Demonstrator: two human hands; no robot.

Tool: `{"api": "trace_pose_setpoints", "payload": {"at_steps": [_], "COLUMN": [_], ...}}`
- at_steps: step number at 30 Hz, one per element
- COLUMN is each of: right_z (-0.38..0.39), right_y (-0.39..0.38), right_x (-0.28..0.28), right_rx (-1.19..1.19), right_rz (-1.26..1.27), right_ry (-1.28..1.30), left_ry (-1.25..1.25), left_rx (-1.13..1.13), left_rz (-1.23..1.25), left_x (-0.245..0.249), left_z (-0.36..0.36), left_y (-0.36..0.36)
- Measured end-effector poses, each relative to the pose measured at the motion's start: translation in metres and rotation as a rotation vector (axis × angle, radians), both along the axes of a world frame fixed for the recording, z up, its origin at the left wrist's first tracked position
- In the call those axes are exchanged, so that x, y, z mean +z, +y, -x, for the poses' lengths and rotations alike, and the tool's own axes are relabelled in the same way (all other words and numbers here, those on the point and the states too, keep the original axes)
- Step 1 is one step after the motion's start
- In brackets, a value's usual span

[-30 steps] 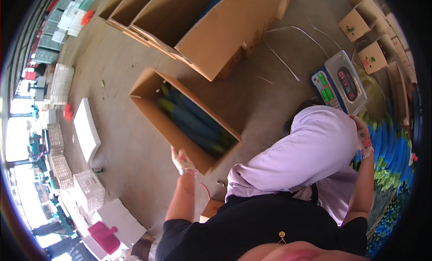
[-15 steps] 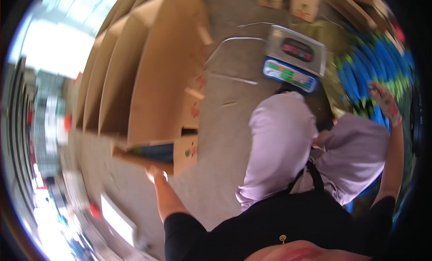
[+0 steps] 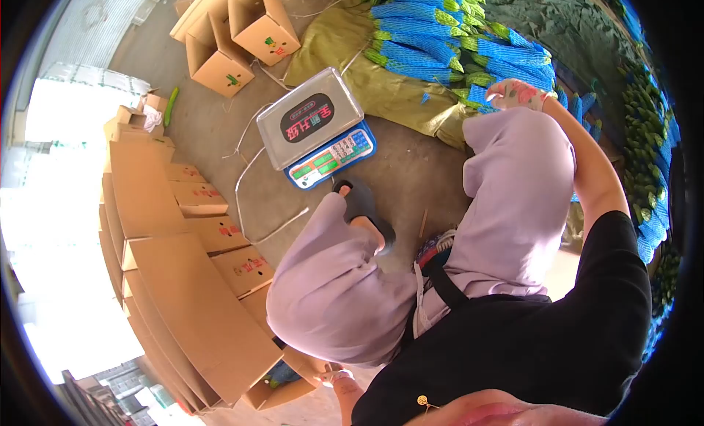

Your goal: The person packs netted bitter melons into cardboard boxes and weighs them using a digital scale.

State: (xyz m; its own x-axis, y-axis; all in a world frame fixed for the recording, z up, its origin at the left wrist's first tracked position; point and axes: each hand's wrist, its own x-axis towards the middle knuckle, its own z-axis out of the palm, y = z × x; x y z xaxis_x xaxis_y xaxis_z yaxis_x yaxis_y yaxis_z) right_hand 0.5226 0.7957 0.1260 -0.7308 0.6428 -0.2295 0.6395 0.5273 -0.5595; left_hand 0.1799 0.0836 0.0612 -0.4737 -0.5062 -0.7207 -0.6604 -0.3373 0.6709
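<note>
At the lower edge, my left hand (image 3: 335, 376) is closed on the rim of an open cardboard box (image 3: 297, 388), with something dark blue and green inside. My right hand (image 3: 519, 96), in a floral-patterned covering, is at the near side of a pile of blue-netted green vegetables (image 3: 418, 37), just beyond my knee. Its fingers are bent but apart, with nothing visible held. Between the pile and the boxes, a scale (image 3: 312, 118) with a metal plate and a blue keypad panel stands on the floor, in front of my foot.
Stacked cardboard boxes (image 3: 183, 301) line the left side. Two open boxes with printed sides (image 3: 265, 26) stand at the upper left. White straps (image 3: 238, 176) lie beside the scale. An olive sheet (image 3: 330, 41) is under the pile, and more green vegetables (image 3: 642, 147) are at the right.
The view has swung right, so the boxes and scale appear farther left. My right hand has come nearer my knee, its fingers more bent. My left hand remains at the box rim.
</note>
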Motion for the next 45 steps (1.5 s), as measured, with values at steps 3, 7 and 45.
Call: {"api": "trace_pose_setpoints", "payload": {"at_steps": [3,7,45], "right_z": [0.014,0.035,0.128], "right_y": [0.005,0.033,0.043], "right_x": [0.003,-0.007,0.125], "right_rx": [-0.078,-0.072,-0.797], "right_rz": [0.178,0.105,0.142], "right_ry": [-0.030,-0.092,-0.331], "left_ry": [-0.015,0.210,0.751], "left_rx": [-0.474,-1.191,-2.072], "left_rz": [-0.036,0.090,1.573], "left_x": [0.015,0.053,0.002], "left_z": [0.025,0.083,0.576], "left_y": [0.078,0.212,0.942]}}
